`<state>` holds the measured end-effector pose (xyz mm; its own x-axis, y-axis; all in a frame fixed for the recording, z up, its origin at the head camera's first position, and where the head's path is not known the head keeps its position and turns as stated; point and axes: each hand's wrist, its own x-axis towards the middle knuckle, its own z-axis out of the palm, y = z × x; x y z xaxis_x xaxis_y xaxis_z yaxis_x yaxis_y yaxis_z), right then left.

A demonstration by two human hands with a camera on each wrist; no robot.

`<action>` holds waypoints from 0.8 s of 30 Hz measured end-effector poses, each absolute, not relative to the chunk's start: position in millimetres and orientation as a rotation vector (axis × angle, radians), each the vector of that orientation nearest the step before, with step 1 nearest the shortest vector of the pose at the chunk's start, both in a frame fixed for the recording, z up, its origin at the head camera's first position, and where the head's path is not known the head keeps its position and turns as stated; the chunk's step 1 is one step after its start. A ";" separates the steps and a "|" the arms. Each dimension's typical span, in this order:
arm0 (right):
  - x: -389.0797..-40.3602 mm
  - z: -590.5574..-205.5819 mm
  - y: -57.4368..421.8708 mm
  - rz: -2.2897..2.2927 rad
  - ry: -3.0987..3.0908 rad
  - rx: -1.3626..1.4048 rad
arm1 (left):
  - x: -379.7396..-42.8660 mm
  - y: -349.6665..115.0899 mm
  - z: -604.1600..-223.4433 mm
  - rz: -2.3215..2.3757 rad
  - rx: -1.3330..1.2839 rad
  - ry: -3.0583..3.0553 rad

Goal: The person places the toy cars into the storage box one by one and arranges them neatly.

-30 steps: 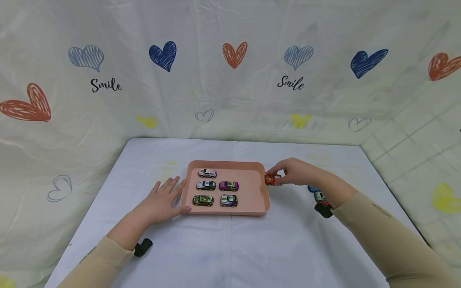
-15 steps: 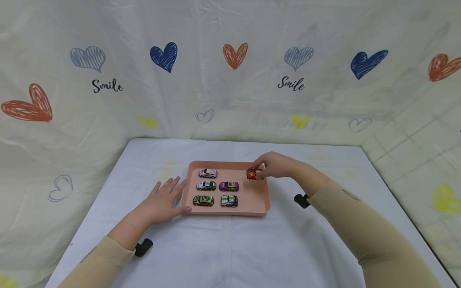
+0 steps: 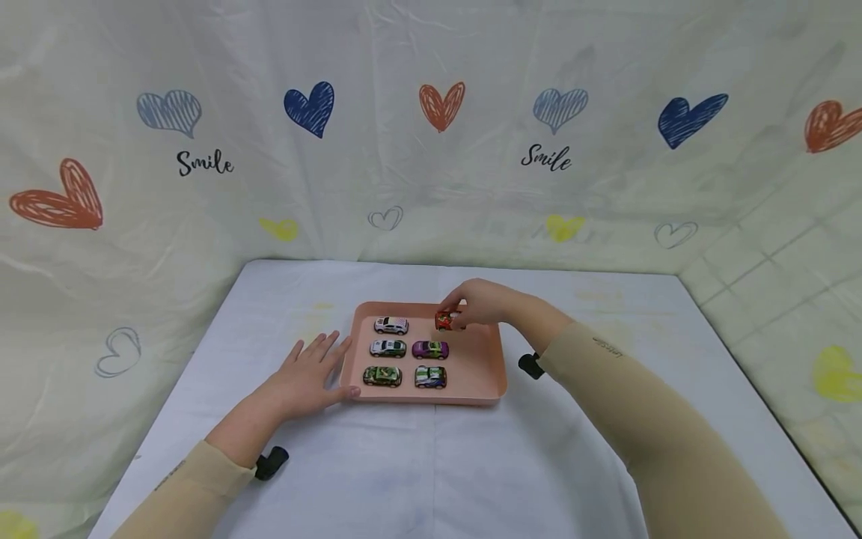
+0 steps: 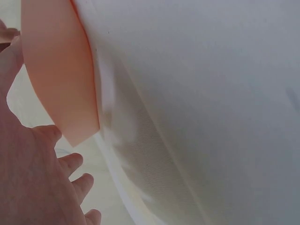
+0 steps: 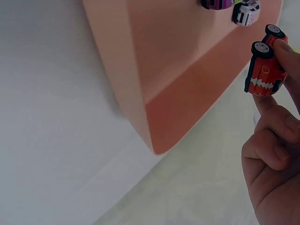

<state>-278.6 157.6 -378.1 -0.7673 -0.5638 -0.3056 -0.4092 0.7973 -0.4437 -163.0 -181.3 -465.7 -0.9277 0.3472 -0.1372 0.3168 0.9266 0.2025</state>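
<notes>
A red toy car (image 3: 444,320) is pinched between the thumb and fingers of my right hand (image 3: 486,301), over the back of a pink tray (image 3: 471,399). In the right wrist view the red car (image 5: 266,70) shows its black wheels, held up near the tray's rim. My left hand (image 3: 303,382) lies with spread fingers at the tray's left side, its thumb touching the front left corner. In the left wrist view the left hand (image 4: 33,164) is beside the tray's outer wall (image 4: 61,70).
Inside the tray are several toy cars: a white one (image 3: 391,326), a white-and-green one (image 3: 387,348), a purple one (image 3: 429,349), a camouflage-green one (image 3: 381,376) and a striped one (image 3: 430,377). A white cloth (image 3: 431,471) covers the table.
My right hand has carried the red car leftward, from outside the tray's right edge to above its back middle. My left hand has stayed at the tray's left side.
</notes>
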 end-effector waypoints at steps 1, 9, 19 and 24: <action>-280.3 -379.1 154.8 -0.503 2.553 -0.735 | -162.8 -181.5 -466.0 0.257 0.506 2.914; -289.3 -384.4 131.4 -0.520 2.506 -0.704 | -160.5 -181.1 -463.8 0.287 0.516 2.917; -290.8 -397.8 110.4 -0.344 2.545 -0.734 | -163.0 -183.0 -468.1 0.260 0.525 2.934; -288.0 -400.8 104.6 -0.246 2.570 -0.733 | -162.5 -183.8 -467.5 0.269 0.534 2.940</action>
